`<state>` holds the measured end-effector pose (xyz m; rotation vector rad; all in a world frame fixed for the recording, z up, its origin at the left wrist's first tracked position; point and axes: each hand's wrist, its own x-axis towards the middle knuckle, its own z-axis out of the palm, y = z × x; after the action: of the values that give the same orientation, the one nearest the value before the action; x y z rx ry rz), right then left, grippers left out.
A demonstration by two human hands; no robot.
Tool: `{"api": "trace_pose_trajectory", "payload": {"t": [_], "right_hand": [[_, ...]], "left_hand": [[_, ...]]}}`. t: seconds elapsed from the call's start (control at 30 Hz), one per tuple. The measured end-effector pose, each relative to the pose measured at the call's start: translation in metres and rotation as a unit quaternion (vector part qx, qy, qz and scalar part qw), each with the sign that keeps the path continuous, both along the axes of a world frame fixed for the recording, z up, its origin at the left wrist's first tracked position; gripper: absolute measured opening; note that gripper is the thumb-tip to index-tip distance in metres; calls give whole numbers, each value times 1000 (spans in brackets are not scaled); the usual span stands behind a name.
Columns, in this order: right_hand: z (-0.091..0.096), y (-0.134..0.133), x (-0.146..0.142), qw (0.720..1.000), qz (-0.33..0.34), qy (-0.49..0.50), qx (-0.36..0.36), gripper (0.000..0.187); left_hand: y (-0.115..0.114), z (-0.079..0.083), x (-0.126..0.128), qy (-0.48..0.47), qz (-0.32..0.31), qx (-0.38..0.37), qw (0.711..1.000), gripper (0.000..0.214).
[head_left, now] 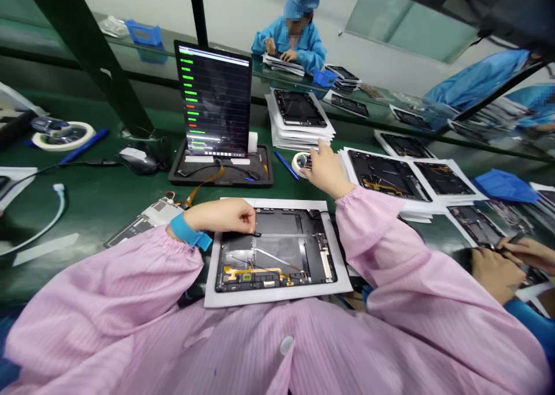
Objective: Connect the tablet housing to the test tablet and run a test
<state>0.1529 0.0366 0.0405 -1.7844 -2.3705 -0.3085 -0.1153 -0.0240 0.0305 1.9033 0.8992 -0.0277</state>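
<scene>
An open tablet housing (277,250) lies in front of me on a white sheet (277,301), its orange flex cable (255,272) and grey ribbon cables showing. My left hand (229,216), wearing a blue wrist strap (189,232), rests over the housing's upper left. Its fingers are curled together beside a small black piece (256,233); what they pinch is hidden. Beyond the housing, my right hand (328,169) reaches to a small roll of tape (296,163). Thumb and fingers close on the roll's right side, where something dark sits.
A lit tablet screen (217,100) stands in a black tray (221,175). Stacked housings (299,109) and further housings (390,175) lie behind and to the right. A blue pen (287,165) is near the tape. Another person's hands (498,270) work at far right.
</scene>
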Motion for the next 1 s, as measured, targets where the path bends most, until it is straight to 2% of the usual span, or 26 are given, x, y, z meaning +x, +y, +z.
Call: {"api": "trace_pose_trajectory", "payload": {"t": [0.1,0.2,0.3,0.4,0.5,0.6,0.7,0.8,0.9,1.0], "right_hand": [[-4,-40,-15,993,78,45,-73,26],[-24,-70,-23,981,101,104,-128,23],[-45,-74,-25,971,129,161,-119,17],[-53,-69,-26,967,149,166,-121,14],[-50,-68,-28,975,137,137,-111,15],[-42,-71,-29,972,121,137,-149,14],[-32,-70,-30,957,143,157,-200,12],[-22,-66,-33,943,174,127,-252,7],[-11,-65,-33,935,153,114,-298,12],[0,-63,-26,915,166,204,-304,8]], "left_hand": [[0,0,2,3,9,0,1000,11],[0,2,3,5,14,-1,1000,11],[2,4,-2,-14,40,7,999,18],[9,2,-12,-91,127,55,986,26],[18,-2,-23,-156,262,137,943,29],[23,-3,-28,-144,355,169,908,23],[24,0,-28,-125,378,161,903,19],[22,5,-28,-115,378,162,904,18],[22,7,-32,-108,393,159,899,19],[22,9,-37,-114,413,162,889,17]]}}
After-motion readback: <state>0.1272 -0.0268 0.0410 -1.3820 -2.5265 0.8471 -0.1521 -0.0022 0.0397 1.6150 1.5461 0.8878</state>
